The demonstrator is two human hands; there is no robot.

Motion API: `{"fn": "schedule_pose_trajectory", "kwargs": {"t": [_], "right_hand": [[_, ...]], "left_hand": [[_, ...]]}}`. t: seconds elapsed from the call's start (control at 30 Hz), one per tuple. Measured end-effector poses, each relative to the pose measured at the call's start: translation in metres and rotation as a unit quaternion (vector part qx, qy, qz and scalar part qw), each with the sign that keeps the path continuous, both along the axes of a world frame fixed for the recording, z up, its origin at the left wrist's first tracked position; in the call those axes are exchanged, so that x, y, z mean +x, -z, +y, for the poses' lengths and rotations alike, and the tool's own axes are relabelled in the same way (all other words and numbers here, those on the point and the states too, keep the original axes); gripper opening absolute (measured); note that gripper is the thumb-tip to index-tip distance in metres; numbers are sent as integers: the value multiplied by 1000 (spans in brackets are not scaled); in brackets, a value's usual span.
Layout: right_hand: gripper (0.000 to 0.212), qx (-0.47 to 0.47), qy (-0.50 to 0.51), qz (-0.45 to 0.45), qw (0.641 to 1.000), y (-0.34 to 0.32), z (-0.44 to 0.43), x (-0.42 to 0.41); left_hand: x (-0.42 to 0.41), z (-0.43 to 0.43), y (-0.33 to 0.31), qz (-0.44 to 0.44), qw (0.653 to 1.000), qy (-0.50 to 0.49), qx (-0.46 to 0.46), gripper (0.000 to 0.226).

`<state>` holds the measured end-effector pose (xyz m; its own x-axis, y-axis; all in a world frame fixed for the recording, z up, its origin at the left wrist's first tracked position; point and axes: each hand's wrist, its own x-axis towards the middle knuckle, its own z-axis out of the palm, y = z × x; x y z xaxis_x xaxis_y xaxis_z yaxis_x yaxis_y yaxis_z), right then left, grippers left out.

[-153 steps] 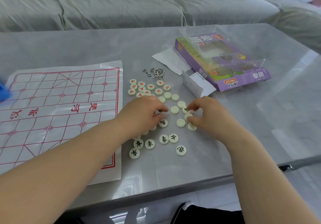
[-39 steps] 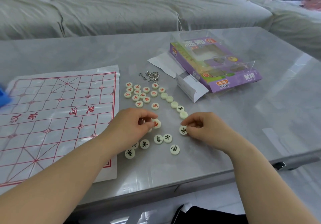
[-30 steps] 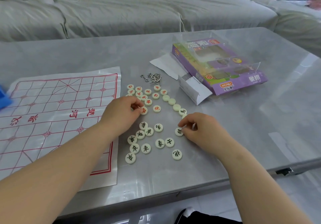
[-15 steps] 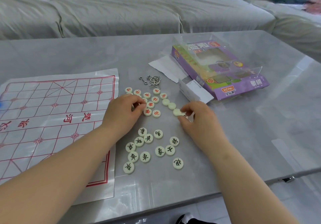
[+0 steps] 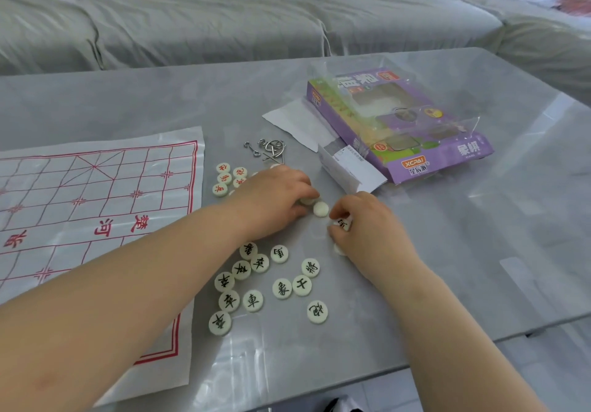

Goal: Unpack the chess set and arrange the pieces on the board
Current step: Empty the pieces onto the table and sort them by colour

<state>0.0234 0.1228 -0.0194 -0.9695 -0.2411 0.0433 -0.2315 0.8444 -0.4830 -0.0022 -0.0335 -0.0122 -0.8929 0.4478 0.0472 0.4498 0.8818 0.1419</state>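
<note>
A white paper board with red lines (image 5: pixel 96 207) lies on the left of the grey table. Round cream chess pieces lie beside it. Several with black characters (image 5: pixel 256 280) sit face up near me, several with red characters (image 5: pixel 225 179) sit farther back. My left hand (image 5: pixel 271 200) covers the middle pieces, its fingertips curled on a piece (image 5: pixel 305 201) on the table. A blank-faced piece (image 5: pixel 320 209) lies between my hands. My right hand (image 5: pixel 367 232) pinches a black-character piece (image 5: pixel 342 223). Another piece (image 5: pixel 338 249) peeks out under it.
The purple chess set box (image 5: pixel 412 130) with its clear plastic tray (image 5: pixel 361 69) lies open at the back right, a white paper sheet (image 5: pixel 297 120) beside it. A metal wire puzzle (image 5: pixel 270 149) lies behind the pieces. A grey sofa (image 5: pixel 224 21) runs behind the table.
My left hand moved right from the red pieces to the middle ones. My right hand pulled back slightly with a black-character piece turned face up in its fingers.
</note>
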Motion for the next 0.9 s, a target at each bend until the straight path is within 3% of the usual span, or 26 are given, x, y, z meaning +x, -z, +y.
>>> {"fn": "schedule_pose_trajectory", "kwargs": {"t": [0.13,0.37,0.43,0.47,0.53,0.6,0.67,0.73,0.9], "right_hand": [[21,-21,14,15,1000,1,5,2],[27,-39,41,32,998,-1,9,-1],[30,-40,50,38,997,0,11,-2],[30,-52,56,36,996,0,12,-3],[26,-111,73,15,991,-1,16,-4],[19,-184,73,-39,979,-5,22,-3],[19,-241,45,-102,964,-12,27,3],[26,-257,10,-160,953,-17,31,10],[24,-212,-38,-232,949,-21,32,30]], "left_hand": [[-3,5,2,16,999,-26,7,29],[-4,16,-10,120,974,5,-193,22],[-4,19,-12,128,971,-4,-200,22],[-4,18,-12,122,978,-21,-168,25],[1,14,-13,78,993,-88,-3,27],[13,11,-20,34,967,-157,200,23],[30,6,-27,-5,930,-185,319,20],[53,1,-31,-65,909,-190,366,22],[105,-7,-24,-154,892,-211,370,37]]}}
